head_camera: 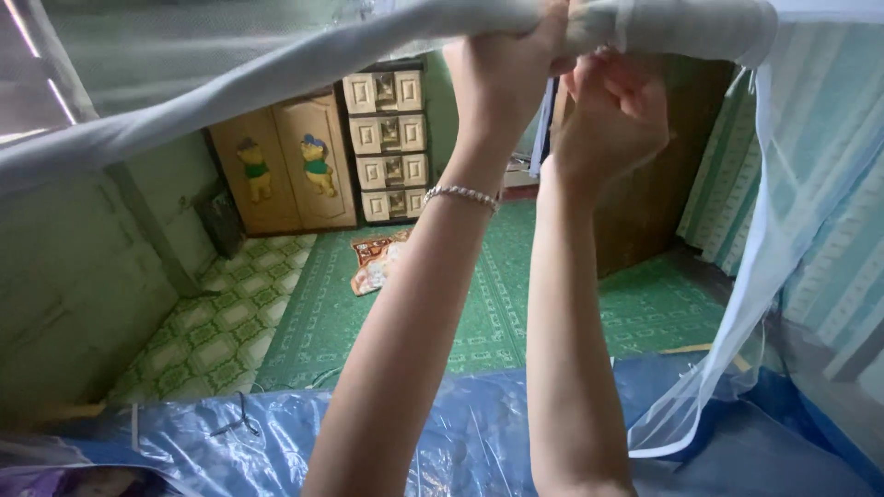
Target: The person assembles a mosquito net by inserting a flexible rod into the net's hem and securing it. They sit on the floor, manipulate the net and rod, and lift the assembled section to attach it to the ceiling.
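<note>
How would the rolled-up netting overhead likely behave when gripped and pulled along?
Probably floppy: the rolled netting sags in a curve away from the left hand. Likely light, since the loose sheer panel hangs thin and see-through. It looks bunched beside the right hand, so it may snag.

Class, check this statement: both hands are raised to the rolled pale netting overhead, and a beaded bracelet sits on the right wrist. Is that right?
One detail is wrong. The head view shows the bracelet on the left wrist, not the right. The rest stands: the left hand and right hand are both raised to the rolled pale netting overhead.
</note>
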